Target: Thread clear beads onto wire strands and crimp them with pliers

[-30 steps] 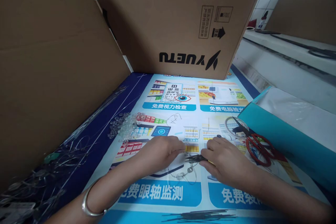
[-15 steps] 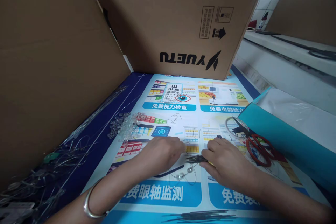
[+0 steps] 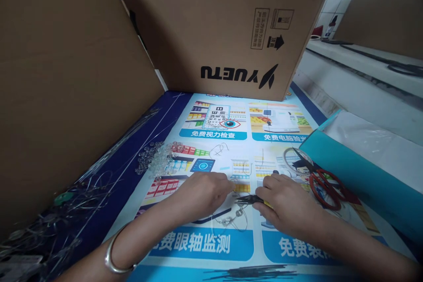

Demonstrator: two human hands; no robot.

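Note:
My right hand (image 3: 286, 198) is wrapped round a pair of pliers (image 3: 247, 200) with dark pointed jaws and yellow on the handles. The jaws point left, toward my left hand (image 3: 211, 191). That hand is closed in a pinch, its fingertips largely hidden, with a thin curved wire (image 3: 235, 183) coming out beside them. Just below the pliers hangs or lies a wire with clear beads (image 3: 238, 213) on it; whether the jaws grip it I cannot tell. A pile of clear beads (image 3: 158, 158) lies beyond my left hand.
Red-handled scissors (image 3: 325, 189) lie by a roll of tape (image 3: 291, 158) at the right, near a teal box (image 3: 360, 163). Dark wire pieces (image 3: 251, 272) lie at the front. Tangled wire (image 3: 59, 220) covers the left side. Cardboard (image 3: 214, 22) stands behind.
My right hand and the pliers have shifted very slightly to the right. My left hand keeps almost the same place and pinch.

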